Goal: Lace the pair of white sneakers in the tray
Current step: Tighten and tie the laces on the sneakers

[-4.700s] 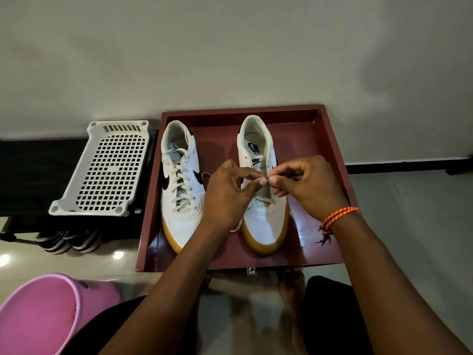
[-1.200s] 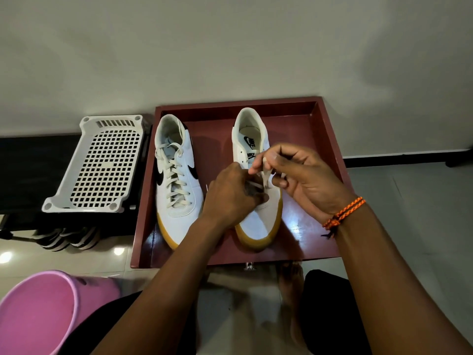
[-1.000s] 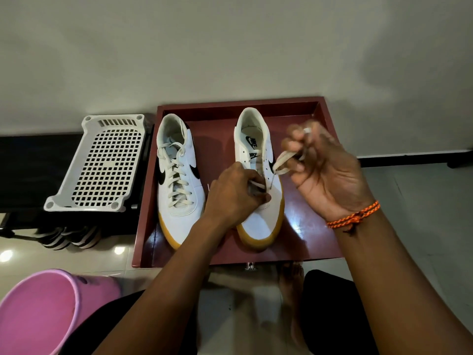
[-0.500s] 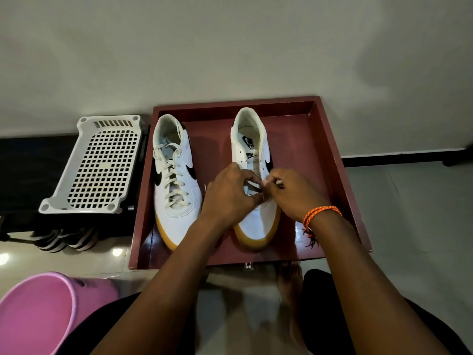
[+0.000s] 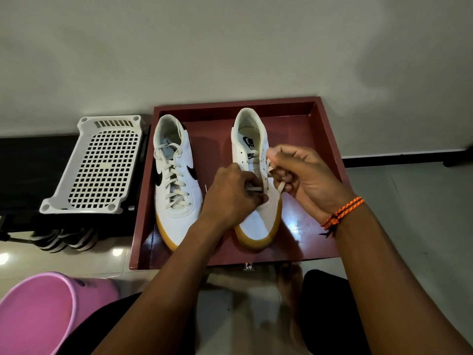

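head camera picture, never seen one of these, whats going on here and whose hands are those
There is no machine: the camera sits on a person's head and looks down at their own two bare hands. On the floor lies a dark red tray holding two white sneakers. The left sneaker is already laced. The left hand rests on the right sneaker, which is only partly laced, while the right hand pinches a loose lace in its fingers. Beside the tray sit a white plastic rack and a pink bucket.
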The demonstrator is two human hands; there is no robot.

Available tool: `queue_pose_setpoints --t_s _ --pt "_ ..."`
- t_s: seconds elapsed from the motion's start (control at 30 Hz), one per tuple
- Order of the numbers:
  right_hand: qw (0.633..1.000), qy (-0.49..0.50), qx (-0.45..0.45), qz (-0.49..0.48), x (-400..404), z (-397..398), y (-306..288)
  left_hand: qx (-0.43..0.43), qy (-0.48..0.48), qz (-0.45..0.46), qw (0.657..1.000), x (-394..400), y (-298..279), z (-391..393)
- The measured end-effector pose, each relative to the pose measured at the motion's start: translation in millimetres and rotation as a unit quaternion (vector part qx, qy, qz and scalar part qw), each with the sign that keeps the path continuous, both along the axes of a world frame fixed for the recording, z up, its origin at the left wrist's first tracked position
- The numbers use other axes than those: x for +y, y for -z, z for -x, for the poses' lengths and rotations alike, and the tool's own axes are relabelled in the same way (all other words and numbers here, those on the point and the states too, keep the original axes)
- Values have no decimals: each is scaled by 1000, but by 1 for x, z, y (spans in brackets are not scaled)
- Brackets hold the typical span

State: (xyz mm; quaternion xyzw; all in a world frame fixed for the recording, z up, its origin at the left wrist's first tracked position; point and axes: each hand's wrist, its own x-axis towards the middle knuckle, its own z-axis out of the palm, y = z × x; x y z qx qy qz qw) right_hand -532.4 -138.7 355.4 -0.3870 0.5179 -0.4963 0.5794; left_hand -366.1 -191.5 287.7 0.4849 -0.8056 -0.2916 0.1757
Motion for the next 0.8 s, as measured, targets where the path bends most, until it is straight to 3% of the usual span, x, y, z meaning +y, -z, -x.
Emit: queue_pose_setpoints --t_s 0.17,0.3,0.4,0.43,0.47,0.5,0.53,0.6,0.7,0.8 --pt "980 31 -197 20 3 4 -9 -5 -2 0 1000 1 -3 -3" --pt "981 47 -188 0 2 3 -9 -8 -2 23 1000 4 -4 -4" --pt "971 152 -171 -71 -7 9 -1 -21 -20 58 998 5 -6 -6" --pt "964 200 -147 -96 -9 14 5 -22 -26 61 998 5 -6 -6" --pt "963 235 -68 -108 -10 21 13 -18 -32 60 998 4 -6 -6" --pt "960 242 76 -119 -9 27 22 -14 -38 58 997 3 -7 -7" --pt "934 226 243 -134 -7 34 31 -14 -41 54 998 2 -7 -7" --pt "863 179 440 -173 -2 37 39 -26 -44 45 998 -1 -7 -11" --pt "845 123 487 -183 -1 29 40 -53 -44 26 997 -6 -5 -21" --pt "866 82 470 -153 -1 24 38 -78 -42 -45 995 -7 -6 -25"
